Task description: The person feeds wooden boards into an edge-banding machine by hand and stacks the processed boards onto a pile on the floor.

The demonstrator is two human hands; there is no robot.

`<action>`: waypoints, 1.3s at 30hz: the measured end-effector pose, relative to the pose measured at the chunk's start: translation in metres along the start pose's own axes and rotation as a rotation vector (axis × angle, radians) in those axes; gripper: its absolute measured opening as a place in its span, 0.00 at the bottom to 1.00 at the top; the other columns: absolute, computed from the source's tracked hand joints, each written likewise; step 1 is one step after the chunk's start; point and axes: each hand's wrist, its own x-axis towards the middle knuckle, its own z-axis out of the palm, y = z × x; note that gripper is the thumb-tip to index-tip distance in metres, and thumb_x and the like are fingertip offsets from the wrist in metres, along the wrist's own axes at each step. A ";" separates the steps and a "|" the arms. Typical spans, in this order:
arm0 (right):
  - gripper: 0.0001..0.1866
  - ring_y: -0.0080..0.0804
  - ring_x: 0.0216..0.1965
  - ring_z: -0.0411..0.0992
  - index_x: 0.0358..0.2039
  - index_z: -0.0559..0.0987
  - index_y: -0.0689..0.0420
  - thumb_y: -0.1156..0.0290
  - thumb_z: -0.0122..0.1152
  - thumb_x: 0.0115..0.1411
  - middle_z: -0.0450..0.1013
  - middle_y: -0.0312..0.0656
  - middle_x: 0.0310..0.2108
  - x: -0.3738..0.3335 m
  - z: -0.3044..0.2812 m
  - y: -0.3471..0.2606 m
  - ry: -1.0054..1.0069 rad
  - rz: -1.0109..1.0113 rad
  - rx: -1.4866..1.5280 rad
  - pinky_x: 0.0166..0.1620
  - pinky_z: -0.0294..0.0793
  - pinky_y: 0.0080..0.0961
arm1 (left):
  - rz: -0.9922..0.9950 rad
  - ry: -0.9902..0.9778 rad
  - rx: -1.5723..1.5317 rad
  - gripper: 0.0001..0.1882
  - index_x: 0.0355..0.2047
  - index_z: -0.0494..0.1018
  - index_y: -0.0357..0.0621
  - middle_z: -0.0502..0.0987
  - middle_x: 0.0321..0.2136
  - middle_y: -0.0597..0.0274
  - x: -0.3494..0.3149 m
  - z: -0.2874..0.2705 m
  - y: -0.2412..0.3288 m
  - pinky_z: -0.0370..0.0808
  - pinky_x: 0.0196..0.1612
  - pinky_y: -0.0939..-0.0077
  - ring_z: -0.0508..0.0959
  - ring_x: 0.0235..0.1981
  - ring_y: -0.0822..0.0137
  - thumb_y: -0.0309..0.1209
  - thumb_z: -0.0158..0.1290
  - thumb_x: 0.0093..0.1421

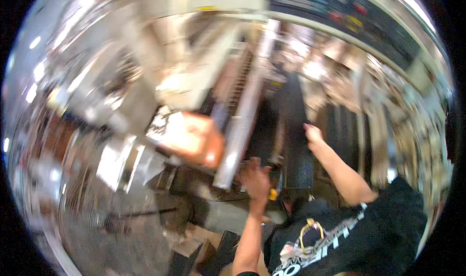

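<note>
My left hand (255,181) is raised with its fingers spread, blurred by motion, and nothing shows in it. It is beside the lower end of a long, pale metal rail (242,125); whether it touches the rail is unclear. Farther to the right, my right hand (314,135) has its fingers closed at the right edge of a tall, dark panel (294,115). Its fingertips are partly hidden there. Between the rail and this panel lies a dark gap, with smeared details inside.
An orange box-shaped part (196,137) sits left of the rail. A machine control panel (344,18) with coloured buttons spans the top right. Dark ribbed panels (342,137) stand right of my right hand. Cardboard boxes (194,247) are at the bottom, below my left hand.
</note>
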 end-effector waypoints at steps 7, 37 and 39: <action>0.26 0.49 0.40 0.76 0.37 0.80 0.65 0.52 0.48 0.68 0.79 0.55 0.35 -0.037 -0.114 0.032 0.243 -0.072 -0.267 0.45 0.70 0.44 | -0.062 -0.155 -0.118 0.21 0.50 0.75 0.36 0.76 0.50 0.46 0.015 -0.004 0.078 0.64 0.58 0.53 0.72 0.54 0.47 0.41 0.54 0.66; 0.51 0.60 0.63 0.58 0.64 0.64 0.60 0.43 0.73 0.47 0.61 0.64 0.61 0.117 -0.455 0.146 0.469 0.048 -1.297 0.62 0.56 0.61 | -0.475 -1.044 -0.138 0.24 0.54 0.75 0.45 0.79 0.47 0.46 -0.214 0.131 0.080 0.74 0.52 0.58 0.78 0.49 0.46 0.47 0.52 0.64; 0.42 0.54 0.61 0.64 0.58 0.70 0.63 0.48 0.70 0.51 0.67 0.57 0.58 0.137 -0.486 0.186 0.448 -0.174 -1.524 0.61 0.63 0.55 | -0.679 -0.810 0.133 0.19 0.47 0.79 0.47 0.80 0.47 0.52 -0.254 0.097 0.030 0.74 0.52 0.58 0.79 0.48 0.49 0.45 0.52 0.64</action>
